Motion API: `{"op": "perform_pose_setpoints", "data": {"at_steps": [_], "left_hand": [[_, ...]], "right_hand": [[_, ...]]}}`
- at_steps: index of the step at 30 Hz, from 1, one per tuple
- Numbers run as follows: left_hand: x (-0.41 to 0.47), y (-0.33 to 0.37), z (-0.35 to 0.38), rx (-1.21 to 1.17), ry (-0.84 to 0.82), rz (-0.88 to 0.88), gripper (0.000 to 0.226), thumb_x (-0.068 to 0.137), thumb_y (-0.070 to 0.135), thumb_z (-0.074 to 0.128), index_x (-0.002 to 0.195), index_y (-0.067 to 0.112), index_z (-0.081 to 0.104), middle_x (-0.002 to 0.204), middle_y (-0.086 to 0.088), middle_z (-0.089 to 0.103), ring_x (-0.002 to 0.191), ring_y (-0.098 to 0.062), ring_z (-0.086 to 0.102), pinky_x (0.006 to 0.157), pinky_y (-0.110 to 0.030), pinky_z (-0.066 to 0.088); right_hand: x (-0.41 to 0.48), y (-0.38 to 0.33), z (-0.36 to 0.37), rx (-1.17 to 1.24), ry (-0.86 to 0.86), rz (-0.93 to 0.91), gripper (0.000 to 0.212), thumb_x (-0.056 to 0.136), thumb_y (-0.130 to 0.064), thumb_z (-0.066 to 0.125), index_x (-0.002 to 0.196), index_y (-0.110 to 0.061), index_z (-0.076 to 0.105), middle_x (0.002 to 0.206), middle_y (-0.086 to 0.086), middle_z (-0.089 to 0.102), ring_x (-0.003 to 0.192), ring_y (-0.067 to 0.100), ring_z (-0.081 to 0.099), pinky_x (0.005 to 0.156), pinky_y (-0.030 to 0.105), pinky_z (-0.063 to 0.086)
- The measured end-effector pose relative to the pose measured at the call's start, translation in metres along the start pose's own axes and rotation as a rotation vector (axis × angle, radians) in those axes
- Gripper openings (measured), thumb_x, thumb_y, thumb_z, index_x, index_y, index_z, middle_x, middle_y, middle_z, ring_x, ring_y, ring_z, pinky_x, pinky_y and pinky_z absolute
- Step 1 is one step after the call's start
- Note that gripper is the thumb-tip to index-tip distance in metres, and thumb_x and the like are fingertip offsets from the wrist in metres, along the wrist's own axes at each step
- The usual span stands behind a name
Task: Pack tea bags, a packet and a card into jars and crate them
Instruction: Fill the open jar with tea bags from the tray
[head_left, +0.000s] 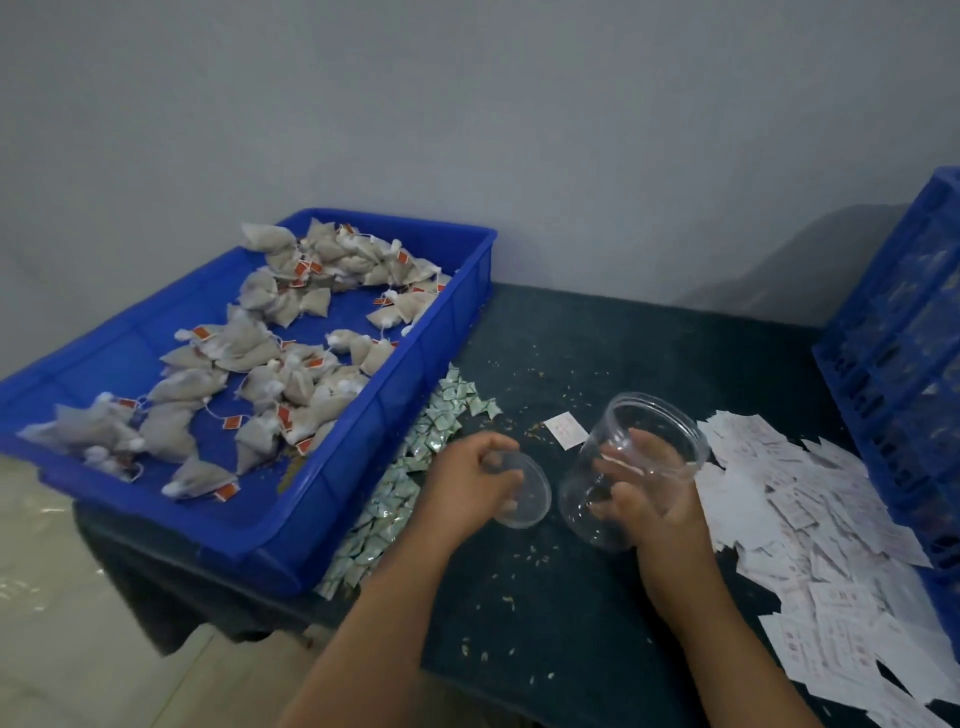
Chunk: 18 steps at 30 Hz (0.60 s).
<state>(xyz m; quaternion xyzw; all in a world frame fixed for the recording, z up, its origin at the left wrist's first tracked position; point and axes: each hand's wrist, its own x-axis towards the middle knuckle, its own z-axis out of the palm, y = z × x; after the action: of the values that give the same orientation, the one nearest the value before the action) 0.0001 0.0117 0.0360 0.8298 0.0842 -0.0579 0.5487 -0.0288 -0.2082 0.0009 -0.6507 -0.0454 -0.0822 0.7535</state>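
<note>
1. Head view, far left: a blue tray (291, 540) overhangs the dark table (519, 613) and holds loose tea bags (280, 384).
2. Small packets (395, 499) lie in a strip along the tray's right wall.
3. The left hand (467, 478) grips a clear lid (527, 496) from above, fingers curled over its rim.
4. One card (566, 430) lies alone beyond the hands.
5. The right hand (654, 499) clasps the clear jar (582, 483), which is tilted with its mouth up and away, just right of the lid.
6. A heap of cards (810, 519) lies beside a blue crate (904, 332).
</note>
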Motion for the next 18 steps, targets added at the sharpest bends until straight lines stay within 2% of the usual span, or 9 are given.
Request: {"op": "perform_pose_setpoints", "data": {"at_steps": [2,4,6,9,11,13,16,18], "left_hand": [[0.005,-0.01,0.006,0.262,0.08,0.108,0.029,0.089,0.025,0.079,0.113,0.037,0.07,0.116,0.008,0.065,0.095,-0.01,0.068,0.085,-0.031,0.061],[0.009,-0.015,0.01,0.435,0.154,0.223,0.035,0.09,0.034,0.077,0.124,0.033,0.069,0.116,0.009,0.063,0.106,-0.01,0.059,0.092,-0.026,0.05],[0.01,-0.017,0.012,0.533,0.193,0.292,0.041,0.09,0.037,0.075,0.129,0.028,0.068,0.121,0.006,0.061,0.115,-0.015,0.051,0.096,-0.027,0.043],[0.007,-0.007,0.011,0.613,0.191,0.327,0.049,0.091,0.037,0.075,0.137,0.025,0.063,0.13,0.005,0.052,0.124,-0.016,0.045,0.107,-0.031,0.044],[0.0,0.013,0.001,0.597,0.194,0.366,0.047,0.093,0.039,0.073,0.137,0.028,0.062,0.132,0.008,0.051,0.119,-0.012,0.052,0.103,-0.034,0.05],[-0.008,0.041,-0.02,0.554,0.237,0.436,0.035,0.096,0.048,0.067,0.128,0.033,0.065,0.127,0.012,0.053,0.105,-0.007,0.059,0.091,-0.032,0.054],[-0.013,0.084,-0.075,0.557,0.283,0.495,0.021,0.097,0.053,0.06,0.111,0.04,0.068,0.114,0.018,0.064,0.093,0.0,0.062,0.079,-0.026,0.051],[-0.003,0.104,-0.121,0.603,0.254,0.429,0.013,0.1,0.043,0.058,0.106,0.04,0.07,0.107,0.018,0.068,0.086,0.004,0.06,0.071,-0.02,0.046]], "right_hand": [[-0.002,0.006,0.001,0.11,-0.018,0.058,0.061,0.08,-0.024,0.079,0.138,-0.034,0.061,0.129,-0.002,0.077,0.124,0.02,0.073,0.081,0.029,0.065],[-0.002,0.007,0.001,0.058,-0.028,0.046,0.063,0.08,-0.018,0.075,0.139,-0.03,0.06,0.131,0.001,0.076,0.125,0.018,0.073,0.085,0.031,0.066],[-0.002,0.006,0.001,0.009,-0.043,0.036,0.068,0.076,-0.019,0.079,0.14,-0.027,0.06,0.131,0.002,0.076,0.121,0.018,0.074,0.088,0.03,0.065],[-0.002,0.001,0.002,-0.06,-0.069,0.02,0.077,0.068,-0.027,0.085,0.14,-0.024,0.059,0.129,0.006,0.076,0.107,0.021,0.076,0.085,0.026,0.064],[-0.005,-0.001,0.002,-0.09,-0.104,0.006,0.074,0.07,-0.016,0.08,0.14,-0.019,0.058,0.13,0.01,0.073,0.106,0.014,0.077,0.085,0.024,0.064],[-0.007,-0.002,0.003,-0.119,-0.149,0.006,0.074,0.069,-0.011,0.077,0.14,-0.017,0.057,0.13,0.008,0.071,0.104,0.008,0.077,0.08,0.022,0.063],[-0.011,-0.004,0.006,-0.142,-0.212,0.02,0.075,0.066,-0.011,0.079,0.137,-0.023,0.058,0.124,-0.001,0.073,0.092,0.004,0.078,0.074,0.017,0.061],[-0.012,-0.005,0.008,-0.148,-0.233,0.022,0.078,0.064,-0.009,0.08,0.138,-0.018,0.058,0.124,0.001,0.072,0.095,0.003,0.078,0.073,0.014,0.06]]}}
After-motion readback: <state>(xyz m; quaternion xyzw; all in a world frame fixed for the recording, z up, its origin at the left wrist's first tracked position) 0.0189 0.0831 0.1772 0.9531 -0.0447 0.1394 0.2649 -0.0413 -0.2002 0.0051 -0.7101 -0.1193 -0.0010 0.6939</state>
